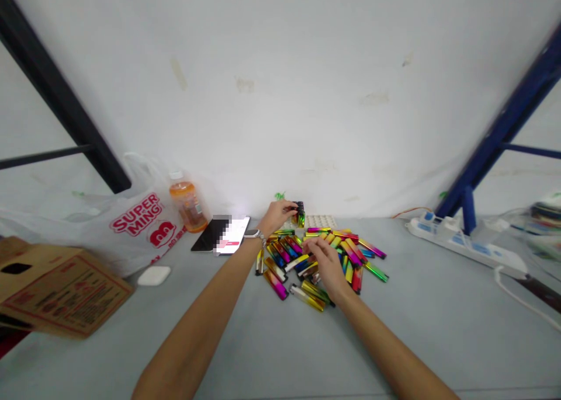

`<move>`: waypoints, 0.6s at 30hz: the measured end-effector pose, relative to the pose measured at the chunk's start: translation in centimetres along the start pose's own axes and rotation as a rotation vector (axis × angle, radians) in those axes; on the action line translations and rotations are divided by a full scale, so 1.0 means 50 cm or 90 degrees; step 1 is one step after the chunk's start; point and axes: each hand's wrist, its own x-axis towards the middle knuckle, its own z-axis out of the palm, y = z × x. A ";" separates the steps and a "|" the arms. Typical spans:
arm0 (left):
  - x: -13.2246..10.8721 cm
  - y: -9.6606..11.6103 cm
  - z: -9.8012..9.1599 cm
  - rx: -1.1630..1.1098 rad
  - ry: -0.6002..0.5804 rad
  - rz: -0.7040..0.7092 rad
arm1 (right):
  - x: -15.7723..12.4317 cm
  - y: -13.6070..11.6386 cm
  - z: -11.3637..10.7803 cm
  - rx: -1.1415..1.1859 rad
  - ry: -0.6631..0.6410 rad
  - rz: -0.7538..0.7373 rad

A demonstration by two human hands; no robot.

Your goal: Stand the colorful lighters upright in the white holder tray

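A loose pile of shiny, multicoloured lighters (275, 284) lies on the grey table. Behind it, close to the wall, a white tray (322, 220) with rows of holes is partly covered, and a few lighters (301, 214) stand upright at its left part, black tops up. My left hand (280, 213), with a watch and a bracelet at the wrist, pinches at the top of these upright lighters, its thumb and fingers closed. Over the middle of the pile, my right hand (326, 263) has its fingers bent together and down onto the lighters; what is under the fingertips is hidden.
Left of the pile lie a tablet or phone (205, 236) with a lit screen beside it, and a white square item (154, 275). An orange drink bottle (188, 204), a plastic bag (131, 225) and a cardboard box (65, 289) stand further left. A power strip (468, 245) lies right.
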 end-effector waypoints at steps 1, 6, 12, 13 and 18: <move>0.001 -0.003 0.000 0.007 -0.006 0.002 | -0.001 -0.001 0.001 0.001 0.001 0.000; 0.012 -0.016 0.003 0.031 -0.013 0.015 | -0.005 -0.009 0.007 0.000 0.007 -0.019; 0.017 -0.015 0.017 0.019 -0.004 -0.003 | -0.007 -0.014 0.009 -0.006 0.002 -0.020; 0.015 -0.013 0.018 0.021 -0.006 -0.001 | -0.007 -0.014 0.009 -0.005 0.004 -0.019; 0.005 0.001 0.019 0.045 -0.007 0.015 | -0.006 -0.013 0.009 -0.002 0.011 -0.024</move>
